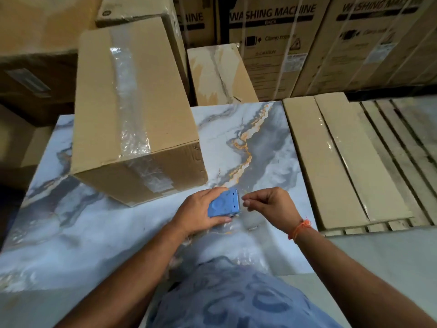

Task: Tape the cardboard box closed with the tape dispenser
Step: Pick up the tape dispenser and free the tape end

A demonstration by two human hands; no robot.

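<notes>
A brown cardboard box (132, 110) stands on the marble-patterned table (71, 233), left of centre. Its flaps are down, and a strip of clear tape runs along the top seam and down the near face. In front of the box, my left hand (198, 214) grips a blue tape dispenser (224, 203) just above the table. My right hand (272, 207) is right beside the dispenser's right edge, thumb and forefinger pinched together; the tape end between them is too faint to make out. An orange thread is tied around that wrist.
Flat cardboard packs (335, 157) lie on a wooden pallet (397, 143) to the right of the table. Large washing machine cartons (283, 43) and other boxes (217, 74) are stacked behind and to the left. My blue patterned shirt fills the bottom centre.
</notes>
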